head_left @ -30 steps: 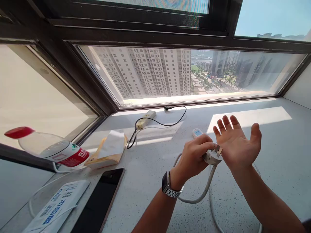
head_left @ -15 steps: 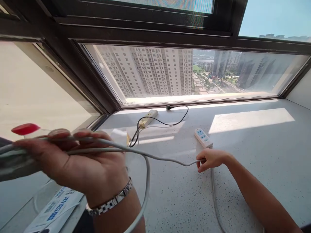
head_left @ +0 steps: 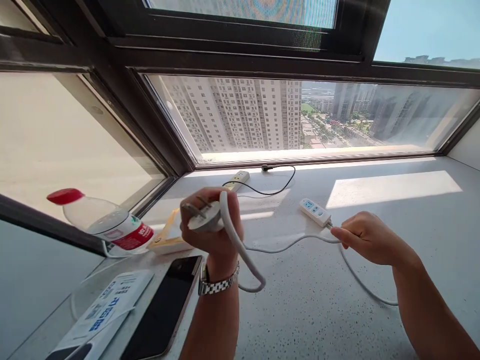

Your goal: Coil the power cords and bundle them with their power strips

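My left hand (head_left: pixel 221 242), with a metal-band watch on its wrist, is closed around a white plug (head_left: pixel 206 219) with its metal prongs pointing up and left. From the plug, a thick grey-white cord (head_left: pixel 252 265) loops down over the hand and runs across to the right. There my right hand (head_left: pixel 369 237) pinches the cord just behind a white power strip (head_left: pixel 315 212) with blue sockets, which lies on the speckled counter. More of the cord curves below my right hand.
An older cream power strip (head_left: pixel 239 179) and a black plug (head_left: pixel 265 168) lie near the window. On the left are a red-capped bottle (head_left: pixel 123 227), an open yellowish packet (head_left: pixel 168 242), a dark phone (head_left: pixel 165 307) and a white printed box (head_left: pixel 101 315).
My left hand has moved right and turned, from loosely holding cord strands to gripping the plug. My right hand has shifted right and up, closer to the white strip's cord end.
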